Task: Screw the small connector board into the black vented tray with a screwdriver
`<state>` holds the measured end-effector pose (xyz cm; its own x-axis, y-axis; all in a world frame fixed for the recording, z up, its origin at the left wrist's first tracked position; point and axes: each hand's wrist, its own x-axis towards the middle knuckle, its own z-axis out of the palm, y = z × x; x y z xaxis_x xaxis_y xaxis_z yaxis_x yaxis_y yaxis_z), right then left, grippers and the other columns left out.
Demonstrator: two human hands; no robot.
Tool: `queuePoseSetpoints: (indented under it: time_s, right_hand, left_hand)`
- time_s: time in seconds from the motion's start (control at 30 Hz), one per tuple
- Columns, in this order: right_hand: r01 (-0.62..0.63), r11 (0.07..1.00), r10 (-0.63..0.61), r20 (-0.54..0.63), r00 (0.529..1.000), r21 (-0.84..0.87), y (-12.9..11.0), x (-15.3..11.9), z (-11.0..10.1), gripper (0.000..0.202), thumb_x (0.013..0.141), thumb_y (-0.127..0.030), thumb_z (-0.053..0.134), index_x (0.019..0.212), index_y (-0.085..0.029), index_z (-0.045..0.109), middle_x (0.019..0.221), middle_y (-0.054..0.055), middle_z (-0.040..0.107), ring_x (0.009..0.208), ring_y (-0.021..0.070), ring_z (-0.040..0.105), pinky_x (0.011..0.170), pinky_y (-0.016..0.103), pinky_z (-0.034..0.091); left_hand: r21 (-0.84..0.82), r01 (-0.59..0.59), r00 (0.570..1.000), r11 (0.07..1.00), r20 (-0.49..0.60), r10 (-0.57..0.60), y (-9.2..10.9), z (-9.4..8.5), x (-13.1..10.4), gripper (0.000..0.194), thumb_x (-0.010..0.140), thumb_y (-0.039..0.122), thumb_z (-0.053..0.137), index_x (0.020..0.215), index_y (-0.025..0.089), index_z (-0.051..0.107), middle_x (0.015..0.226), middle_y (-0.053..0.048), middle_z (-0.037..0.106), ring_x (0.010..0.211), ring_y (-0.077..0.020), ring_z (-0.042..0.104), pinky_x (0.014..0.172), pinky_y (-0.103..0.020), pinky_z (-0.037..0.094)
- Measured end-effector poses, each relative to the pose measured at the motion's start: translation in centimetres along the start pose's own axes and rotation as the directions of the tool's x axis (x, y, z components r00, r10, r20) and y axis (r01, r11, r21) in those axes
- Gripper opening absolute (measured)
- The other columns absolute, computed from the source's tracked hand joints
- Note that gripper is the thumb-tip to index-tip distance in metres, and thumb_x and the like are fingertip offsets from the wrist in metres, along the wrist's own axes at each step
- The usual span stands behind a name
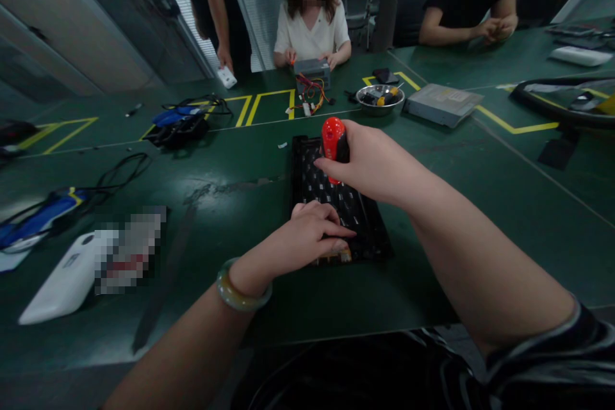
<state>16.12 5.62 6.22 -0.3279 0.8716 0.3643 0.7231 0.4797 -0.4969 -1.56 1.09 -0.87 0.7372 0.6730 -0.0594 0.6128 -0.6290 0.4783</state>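
My right hand (372, 163) is wrapped round the red and black handle of a screwdriver (333, 134), which stands roughly upright over a black rectangular panel (310, 182). Where its tip meets the panel is hidden behind the handle and my fingers. Rows of small pale marks run across the panel, and its frame is black. On the near part of the panel rests my left hand (312, 234), palm down, with the index finger stretched out. Beneath those fingers, a brownish-gold part (343, 255) shows at the panel's near edge.
Beyond the panel are a metal bowl (380, 101) of tools, a flat grey metal drive (442, 104) and a grey box (312, 70) with coloured wires, handled by a person opposite. Blue items with black cables (177, 118) and a white device (70, 278) lie left. Two other people are across the table.
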Motion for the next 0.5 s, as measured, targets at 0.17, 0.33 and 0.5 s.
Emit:
queuePoseSetpoints:
  time_s: [0.17, 0.33, 0.5]
  right_hand:
    - [0.014, 1.000, -0.014, 0.005, 1.000, 0.015, 0.10, -0.01, -0.04, 0.020, 0.082, -0.034, 0.067, 0.091, -0.019, 0.057, 0.083, 0.004, 0.064, 0.076, 0.0209, 0.061, 0.071, 0.036, 0.047]
    - [0.037, 0.999, -0.036, -0.007, 0.999, 0.034, -0.04, -0.03, -0.18, 0.019, 0.082, -0.033, 0.068, 0.090, -0.019, 0.058, 0.083, 0.004, 0.064, 0.075, 0.0205, 0.060, 0.071, 0.036, 0.046]
    - [-0.004, 1.000, 0.004, -0.056, 0.998, 0.008, -0.46, -0.12, -0.60, 0.020, 0.084, -0.036, 0.065, 0.092, -0.019, 0.058, 0.085, 0.005, 0.063, 0.081, 0.0224, 0.060, 0.075, 0.037, 0.047]
  left_hand:
    - [-0.017, 0.031, 0.997, 0.999, -0.063, -0.032, -0.10, -0.02, -0.05, 0.027, 0.096, 0.034, 0.055, 0.120, 0.036, 0.069, 0.114, -0.001, 0.063, 0.110, -0.0202, 0.053, 0.101, -0.040, 0.031]
    - [-0.005, 0.036, 0.997, 0.999, -0.068, -0.037, -0.50, 0.05, -0.33, 0.030, 0.098, 0.034, 0.051, 0.123, 0.035, 0.066, 0.114, -0.002, 0.064, 0.110, -0.0198, 0.054, 0.100, -0.040, 0.032]
    - [0.059, 0.065, 0.995, 0.996, -0.078, -0.060, -0.58, -0.05, -0.35, 0.031, 0.099, 0.031, 0.048, 0.123, 0.034, 0.067, 0.111, -0.003, 0.064, 0.107, -0.0205, 0.055, 0.097, -0.041, 0.032]
